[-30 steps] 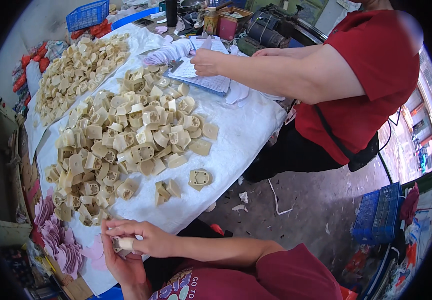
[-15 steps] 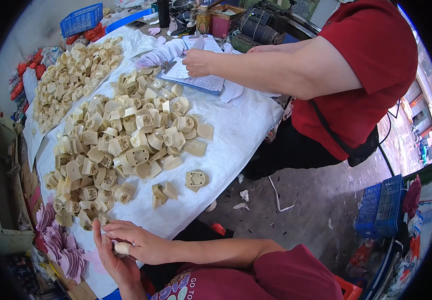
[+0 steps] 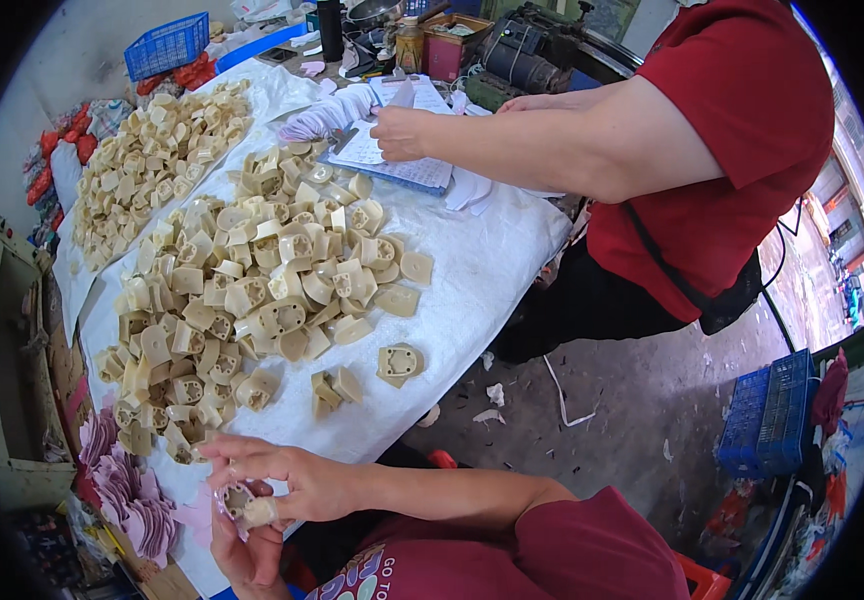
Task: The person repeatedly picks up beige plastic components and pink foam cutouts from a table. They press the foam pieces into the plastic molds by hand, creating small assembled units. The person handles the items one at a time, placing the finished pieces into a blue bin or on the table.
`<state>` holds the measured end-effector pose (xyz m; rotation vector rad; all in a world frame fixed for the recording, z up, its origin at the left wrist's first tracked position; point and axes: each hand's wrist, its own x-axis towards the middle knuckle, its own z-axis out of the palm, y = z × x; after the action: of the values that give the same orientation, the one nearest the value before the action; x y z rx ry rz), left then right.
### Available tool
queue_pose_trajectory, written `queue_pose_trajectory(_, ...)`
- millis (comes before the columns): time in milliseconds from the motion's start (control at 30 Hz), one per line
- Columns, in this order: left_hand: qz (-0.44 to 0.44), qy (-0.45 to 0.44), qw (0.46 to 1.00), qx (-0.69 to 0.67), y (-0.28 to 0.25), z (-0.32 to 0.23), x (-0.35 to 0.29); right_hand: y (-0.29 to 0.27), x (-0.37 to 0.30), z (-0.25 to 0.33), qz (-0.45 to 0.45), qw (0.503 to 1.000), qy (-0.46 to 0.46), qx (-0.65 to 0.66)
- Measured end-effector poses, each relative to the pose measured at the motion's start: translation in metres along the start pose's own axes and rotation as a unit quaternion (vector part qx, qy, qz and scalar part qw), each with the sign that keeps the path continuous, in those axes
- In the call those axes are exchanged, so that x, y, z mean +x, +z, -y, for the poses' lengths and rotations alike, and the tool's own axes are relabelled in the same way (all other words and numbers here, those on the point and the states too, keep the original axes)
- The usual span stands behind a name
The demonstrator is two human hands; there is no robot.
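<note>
Close to the near edge of the table, my right hand (image 3: 304, 484) and my left hand (image 3: 252, 562) meet around one cream molded plastic piece (image 3: 236, 498). Its hollow side with holes shows between my fingers, and the fingers of both hands are closed on it. Beyond them spreads a heap of similar cream plastic pieces (image 3: 282, 318). A single piece (image 3: 400, 364) lies apart on the white sheet (image 3: 392, 410), with a small group (image 3: 336, 391) to its left.
Stacked pink paper cutouts (image 3: 130, 505) lie left of my hands. A second cream heap (image 3: 157, 160) is farther back. Across the table, a person in red (image 3: 732, 150) handles papers on a clipboard (image 3: 392, 172). Blue crates (image 3: 767, 415) stand at the right.
My right fingers have come down around the piece, and its hollow face now shows between my hands. The other person's hand stays at the papers. The whole view has shifted slightly.
</note>
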<state>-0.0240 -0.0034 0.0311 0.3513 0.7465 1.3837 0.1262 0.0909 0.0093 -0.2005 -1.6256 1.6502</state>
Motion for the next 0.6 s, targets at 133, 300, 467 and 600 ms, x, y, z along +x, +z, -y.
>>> queue_pose_trajectory(133,-0.018,0.12,0.989,0.083,0.004,0.007,0.001,0.012,0.0,0.009,-0.012,0.978,0.07,0.197)
queue_pose_trajectory(300,-0.022,0.159,0.971,0.177,0.02,0.003,0.002,0.025,0.0,0.009,-0.059,0.972,0.054,0.22)
queue_pose_trajectory(467,-0.031,0.188,0.962,0.197,0.025,0.008,0.002,0.022,0.004,0.005,-0.034,0.946,0.134,0.294)
queue_pose_trajectory(600,-0.034,0.176,0.961,0.212,0.013,0.005,0.002,0.02,0.002,0.002,-0.011,0.902,0.183,0.39)
